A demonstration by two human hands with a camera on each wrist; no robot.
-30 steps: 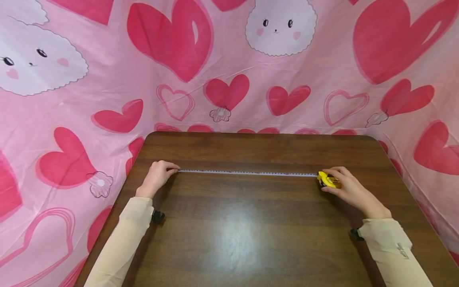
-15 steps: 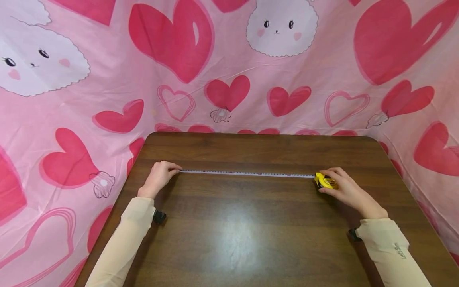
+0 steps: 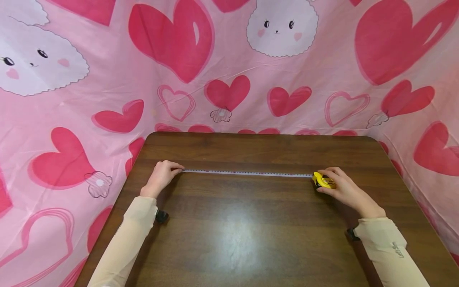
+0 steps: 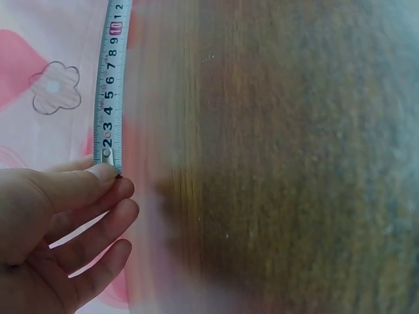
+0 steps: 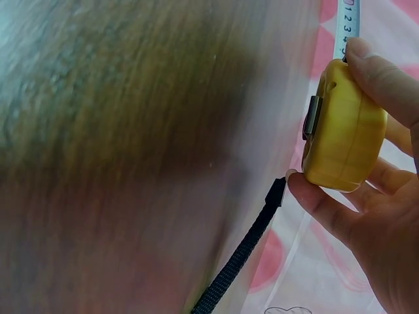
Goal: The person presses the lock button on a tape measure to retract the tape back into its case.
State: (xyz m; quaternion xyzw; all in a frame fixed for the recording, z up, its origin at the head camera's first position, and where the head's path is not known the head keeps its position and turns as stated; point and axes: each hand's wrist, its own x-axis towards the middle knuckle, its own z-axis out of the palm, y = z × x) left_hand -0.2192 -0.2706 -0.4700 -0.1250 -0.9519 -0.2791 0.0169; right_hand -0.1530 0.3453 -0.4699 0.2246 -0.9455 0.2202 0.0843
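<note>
A yellow tape measure (image 3: pixel 324 181) is held in my right hand (image 3: pixel 347 190), thumb and fingers round its case. From it the white blade (image 3: pixel 247 173) runs straight across above the brown table to my left hand (image 3: pixel 159 177). There, thumb and forefinger pinch the blade's hooked end; the left wrist view shows the numbers on the blade (image 4: pixel 110 85) climbing away from the fingertips, the other fingers loosely bent. In the right wrist view the case (image 5: pixel 347 131) shows its side with a metal clip (image 5: pixel 312 118), and a black strap (image 5: pixel 242 255) hangs at its lower end.
The brown wooden table (image 3: pixel 229 239) has rounded far corners and reflects light near its middle. Behind and at both sides hangs a pink cloth (image 3: pixel 287 71) with red hearts and white cartoon faces. A small black device (image 3: pixel 161 217) sits on the left wrist.
Both hands have drawn slightly closer, the left moving a little right and the right, with the tape measure, a little left. The stretch of blade between them is shorter.
</note>
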